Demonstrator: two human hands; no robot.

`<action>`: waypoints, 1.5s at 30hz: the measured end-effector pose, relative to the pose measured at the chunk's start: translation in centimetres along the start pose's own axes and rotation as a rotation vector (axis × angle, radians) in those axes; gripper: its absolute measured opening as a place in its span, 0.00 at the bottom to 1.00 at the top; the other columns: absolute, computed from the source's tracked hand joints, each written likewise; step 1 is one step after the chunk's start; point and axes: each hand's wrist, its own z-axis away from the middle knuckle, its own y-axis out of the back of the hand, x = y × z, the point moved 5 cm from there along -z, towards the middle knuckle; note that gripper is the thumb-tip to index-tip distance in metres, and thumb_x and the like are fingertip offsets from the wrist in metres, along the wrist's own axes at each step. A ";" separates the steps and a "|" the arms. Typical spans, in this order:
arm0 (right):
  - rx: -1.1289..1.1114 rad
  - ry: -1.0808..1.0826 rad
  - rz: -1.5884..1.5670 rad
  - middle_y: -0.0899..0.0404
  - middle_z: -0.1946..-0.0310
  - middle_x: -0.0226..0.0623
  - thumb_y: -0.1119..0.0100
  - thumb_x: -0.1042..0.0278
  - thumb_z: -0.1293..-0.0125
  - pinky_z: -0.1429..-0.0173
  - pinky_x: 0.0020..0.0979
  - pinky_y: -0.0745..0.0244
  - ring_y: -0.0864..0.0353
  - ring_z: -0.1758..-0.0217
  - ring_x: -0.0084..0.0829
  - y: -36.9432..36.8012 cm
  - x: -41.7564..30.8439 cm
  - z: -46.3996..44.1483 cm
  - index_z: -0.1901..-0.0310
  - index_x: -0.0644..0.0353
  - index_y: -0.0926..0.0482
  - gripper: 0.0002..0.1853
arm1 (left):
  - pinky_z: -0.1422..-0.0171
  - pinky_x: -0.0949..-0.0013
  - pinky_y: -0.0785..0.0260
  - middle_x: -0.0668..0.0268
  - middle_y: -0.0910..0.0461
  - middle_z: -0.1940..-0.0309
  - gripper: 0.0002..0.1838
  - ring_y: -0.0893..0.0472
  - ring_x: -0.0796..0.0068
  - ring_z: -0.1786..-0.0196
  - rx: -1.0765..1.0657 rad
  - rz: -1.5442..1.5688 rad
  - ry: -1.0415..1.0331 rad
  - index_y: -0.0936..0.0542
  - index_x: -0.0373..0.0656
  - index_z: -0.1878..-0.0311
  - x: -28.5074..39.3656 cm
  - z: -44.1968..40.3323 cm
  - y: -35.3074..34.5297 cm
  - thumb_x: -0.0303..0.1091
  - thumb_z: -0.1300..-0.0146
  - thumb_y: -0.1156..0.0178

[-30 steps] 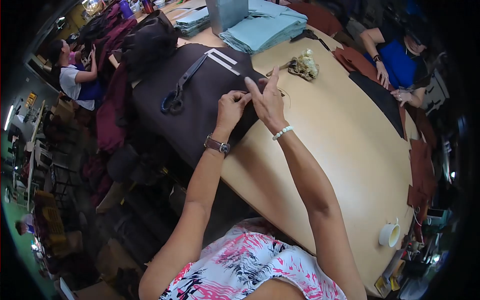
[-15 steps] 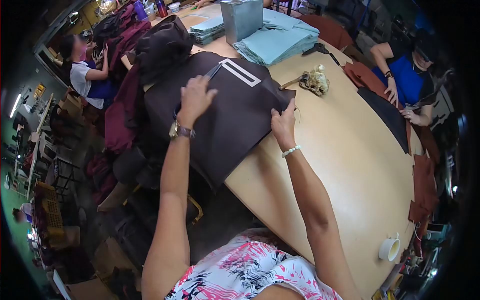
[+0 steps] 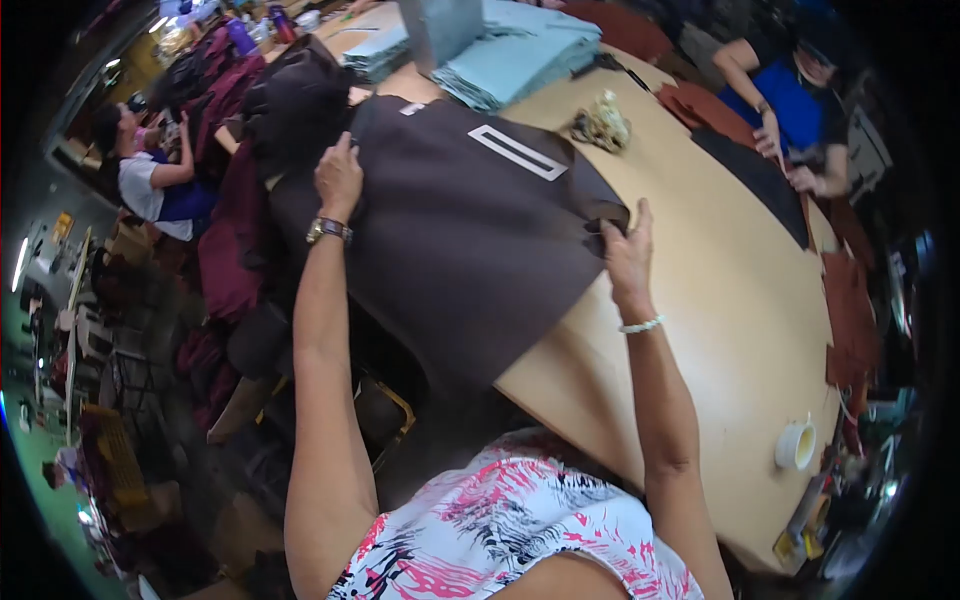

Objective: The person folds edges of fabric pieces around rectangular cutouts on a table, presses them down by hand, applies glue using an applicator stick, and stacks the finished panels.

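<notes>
A large dark brown sheet of material [image 3: 460, 230], like fabric or leather, spans the table and hangs over its near edge. On it lies a white rectangular frame [image 3: 515, 152] with a slot in the middle. My left hand [image 3: 340, 180] is closed at the sheet's left side, fingers pinched on the material. My right hand [image 3: 628, 262] grips the sheet's right corner, which is lifted and folded, with the thumb side raised. A small white patch [image 3: 411, 108] shows near the sheet's far edge.
Light blue sheets [image 3: 520, 60] are stacked behind, beside a grey metal block [image 3: 440, 35]. A lumpy cream-and-brown object [image 3: 602, 125] stands on the table [image 3: 700, 330]. A white tape roll [image 3: 795, 446] sits near right. Co-workers are at left [image 3: 150, 175] and right [image 3: 790, 110].
My hands have moved apart, the left leftward and the right rightward, pulling the sheet's right corner up. The pointed tool by my left hand is out of sight. The view has shifted.
</notes>
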 end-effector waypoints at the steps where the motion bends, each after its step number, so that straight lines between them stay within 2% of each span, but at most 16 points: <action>1: 0.018 -0.092 -0.073 0.31 0.45 0.57 0.46 0.78 0.39 0.47 0.28 0.26 0.24 0.50 0.33 2.4 -0.4 1.2 0.32 0.72 0.57 0.38 | 0.54 0.53 0.30 0.54 0.21 0.63 0.18 0.21 0.51 0.59 -0.051 -0.058 0.002 0.26 0.45 0.45 -0.4 0.2 -0.4 0.38 0.37 0.47; 4: 0.088 -0.261 -0.154 0.27 0.50 0.54 0.45 0.79 0.40 0.55 0.26 0.24 0.21 0.56 0.30 10.3 -1.4 5.2 0.32 0.72 0.57 0.39 | 0.52 0.52 0.30 0.53 0.22 0.59 0.20 0.22 0.50 0.54 -0.253 -0.186 0.072 0.29 0.44 0.43 0.2 1.2 -1.2 0.40 0.37 0.46; 8: 0.263 -0.348 -0.060 0.26 0.51 0.53 0.43 0.78 0.41 0.53 0.26 0.25 0.22 0.55 0.30 20.5 -0.2 11.3 0.32 0.73 0.55 0.39 | 0.37 0.54 0.39 0.51 0.30 0.43 0.27 0.33 0.49 0.40 0.077 -0.069 -0.324 0.31 0.36 0.41 8.5 3.1 -0.2 0.45 0.36 0.46; 10: 0.403 -0.306 0.077 0.26 0.53 0.50 0.41 0.77 0.41 0.48 0.27 0.26 0.22 0.53 0.31 25.1 1.2 14.4 0.32 0.71 0.52 0.39 | 0.34 0.54 0.43 0.50 0.31 0.41 0.27 0.33 0.48 0.40 0.018 0.181 -0.419 0.31 0.36 0.40 15.7 5.1 1.3 0.46 0.36 0.46; 13: 0.564 -0.333 0.368 0.27 0.49 0.54 0.36 0.74 0.45 0.42 0.31 0.30 0.25 0.47 0.38 28.9 -1.0 18.5 0.33 0.72 0.49 0.41 | 0.34 0.55 0.45 0.51 0.32 0.42 0.27 0.34 0.52 0.38 -0.187 0.513 -0.636 0.32 0.37 0.40 27.0 10.9 3.3 0.45 0.36 0.46; 16: 0.565 -0.037 1.022 0.27 0.49 0.62 0.34 0.70 0.46 0.48 0.32 0.27 0.22 0.51 0.46 34.8 1.4 22.0 0.35 0.75 0.49 0.42 | 0.31 0.43 0.53 0.50 0.39 0.35 0.31 0.43 0.48 0.32 -0.529 0.575 -0.916 0.33 0.42 0.37 35.0 18.8 3.7 0.52 0.38 0.46; 18: 0.567 -0.202 0.948 0.27 0.51 0.64 0.35 0.70 0.45 0.49 0.34 0.27 0.22 0.51 0.49 35.7 -1.4 22.7 0.34 0.73 0.49 0.42 | 0.29 0.40 0.61 0.54 0.45 0.31 0.35 0.49 0.51 0.28 -0.699 0.484 -1.066 0.38 0.45 0.33 36.9 23.9 2.8 0.55 0.38 0.48; 22: 0.590 -0.195 0.958 0.23 0.60 0.65 0.36 0.69 0.44 0.57 0.41 0.27 0.20 0.59 0.53 38.1 -2.5 23.6 0.33 0.68 0.50 0.41 | 0.32 0.40 0.55 0.47 0.42 0.34 0.37 0.44 0.50 0.31 -0.719 0.438 -1.100 0.35 0.42 0.35 36.3 30.3 5.1 0.59 0.40 0.48; 23: 0.579 0.098 1.097 0.22 0.69 0.60 0.37 0.68 0.43 0.65 0.42 0.28 0.21 0.69 0.52 38.7 -2.0 23.5 0.32 0.67 0.51 0.41 | 0.32 0.41 0.53 0.48 0.42 0.34 0.36 0.43 0.51 0.31 -0.743 0.368 -1.080 0.36 0.43 0.35 35.8 31.5 6.4 0.57 0.40 0.47; 26: 0.531 -0.085 1.215 0.24 0.77 0.55 0.36 0.64 0.43 0.69 0.42 0.30 0.23 0.74 0.52 39.7 -0.6 22.6 0.32 0.65 0.52 0.43 | 0.35 0.43 0.47 0.49 0.28 0.44 0.32 0.29 0.54 0.43 -0.764 0.454 -1.037 0.30 0.41 0.39 34.4 33.7 11.3 0.52 0.43 0.41; 30: 0.423 0.047 1.222 0.25 0.80 0.53 0.33 0.59 0.45 0.70 0.43 0.30 0.24 0.76 0.52 39.4 0.2 22.1 0.32 0.65 0.52 0.46 | 0.47 0.60 0.32 0.56 0.20 0.59 0.25 0.22 0.61 0.55 -1.335 0.420 -0.856 0.24 0.39 0.46 35.3 31.3 12.6 0.44 0.43 0.39; 32: 0.388 0.148 1.208 0.26 0.80 0.52 0.33 0.58 0.46 0.70 0.43 0.30 0.24 0.76 0.53 39.2 -0.1 22.4 0.32 0.65 0.52 0.47 | 0.52 0.63 0.30 0.55 0.20 0.65 0.23 0.22 0.57 0.60 -1.096 0.742 -0.733 0.21 0.37 0.52 36.5 29.2 11.1 0.46 0.43 0.38; 37: 0.449 -0.272 1.087 0.24 0.72 0.57 0.32 0.57 0.46 0.64 0.42 0.29 0.22 0.68 0.52 39.6 -1.0 23.7 0.31 0.66 0.57 0.51 | 0.34 0.50 0.44 0.51 0.37 0.37 0.36 0.38 0.53 0.34 -0.652 0.591 -1.050 0.33 0.41 0.37 42.3 29.0 5.3 0.54 0.44 0.40; 41: 0.797 -0.255 0.752 0.24 0.61 0.58 0.36 0.61 0.41 0.53 0.37 0.30 0.22 0.58 0.40 39.6 -0.3 28.6 0.30 0.67 0.62 0.49 | 0.27 0.45 0.65 0.55 0.50 0.29 0.52 0.54 0.55 0.26 -0.829 0.392 -1.043 0.44 0.43 0.30 42.1 31.4 2.1 0.67 0.51 0.42; 44: 0.904 -0.641 0.525 0.25 0.56 0.56 0.40 0.65 0.38 0.46 0.33 0.34 0.26 0.55 0.34 35.5 -3.2 30.8 0.30 0.68 0.62 0.45 | 0.28 0.44 0.62 0.54 0.47 0.30 0.50 0.50 0.54 0.27 -0.792 0.406 -1.045 0.42 0.42 0.31 42.4 31.3 2.5 0.66 0.50 0.41; 45: 0.927 -0.490 0.469 0.25 0.56 0.55 0.41 0.67 0.37 0.46 0.32 0.34 0.27 0.57 0.34 34.6 -2.5 31.0 0.30 0.68 0.62 0.44 | 0.28 0.44 0.62 0.55 0.48 0.30 0.50 0.51 0.54 0.27 -0.799 0.405 -1.045 0.42 0.42 0.31 42.3 31.4 2.5 0.65 0.50 0.41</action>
